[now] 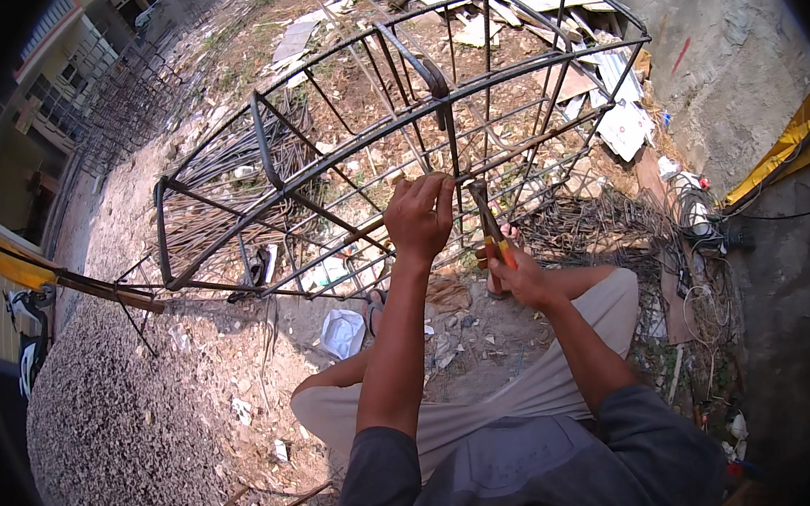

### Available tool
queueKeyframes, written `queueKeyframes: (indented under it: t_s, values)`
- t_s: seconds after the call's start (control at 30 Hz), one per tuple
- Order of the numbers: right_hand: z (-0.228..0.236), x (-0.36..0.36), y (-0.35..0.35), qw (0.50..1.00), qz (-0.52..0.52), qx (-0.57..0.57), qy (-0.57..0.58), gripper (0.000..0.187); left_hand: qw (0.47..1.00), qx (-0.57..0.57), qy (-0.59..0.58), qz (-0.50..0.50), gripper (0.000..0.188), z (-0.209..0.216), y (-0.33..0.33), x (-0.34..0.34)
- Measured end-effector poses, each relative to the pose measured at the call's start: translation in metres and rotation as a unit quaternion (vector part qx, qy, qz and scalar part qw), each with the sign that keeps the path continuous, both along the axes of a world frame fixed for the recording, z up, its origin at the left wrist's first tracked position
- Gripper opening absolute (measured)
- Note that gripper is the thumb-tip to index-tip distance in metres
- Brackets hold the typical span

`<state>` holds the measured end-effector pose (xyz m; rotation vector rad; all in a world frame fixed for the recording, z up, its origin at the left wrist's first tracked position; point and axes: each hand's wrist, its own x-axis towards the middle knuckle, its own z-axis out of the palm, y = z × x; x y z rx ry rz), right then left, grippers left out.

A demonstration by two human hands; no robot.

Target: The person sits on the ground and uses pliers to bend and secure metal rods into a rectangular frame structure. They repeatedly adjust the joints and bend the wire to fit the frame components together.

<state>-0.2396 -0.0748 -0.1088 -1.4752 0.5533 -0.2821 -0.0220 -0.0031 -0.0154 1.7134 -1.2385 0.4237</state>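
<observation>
A long cage of dark steel rebar [340, 153], made of long bars and bent stirrups, stretches across the view in front of me. My left hand [418, 216] is closed, its curled fingers at a lower bar near the middle of the cage. Whether it also pinches a thin wire there, I cannot tell. Just to its right, my right hand [521, 280] grips a pair of pincers [489, 223] by red and yellow handles. Their metal head points up and meets the cage near a bar crossing, close to the left fingertips. What lies in the jaws is too small to see.
Loose rods [221, 206] lie under the cage's left part. Tangled wire and rods [584, 229] lie at right, near a concrete wall [712, 39]. Broken boards [623, 122] are piled at far right. A gravel heap [122, 408] and crumpled white bag [343, 333] sit nearer.
</observation>
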Motion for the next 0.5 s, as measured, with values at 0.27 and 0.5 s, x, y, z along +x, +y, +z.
queueKeyframes:
  t_s: [0.27, 0.5]
  values:
    - [-0.009, -0.014, 0.007, 0.873, -0.159, -0.456, 0.073, 0.055, 1.000, 0.007, 0.002, 0.011, 0.016, -0.003, 0.001, 0.004]
    - [-0.001, -0.009, -0.045, 0.810, -0.160, -0.559, -0.077, 0.045, 1.000, 0.002, 0.017, 0.010, 0.017, -0.001, -0.002, -0.002]
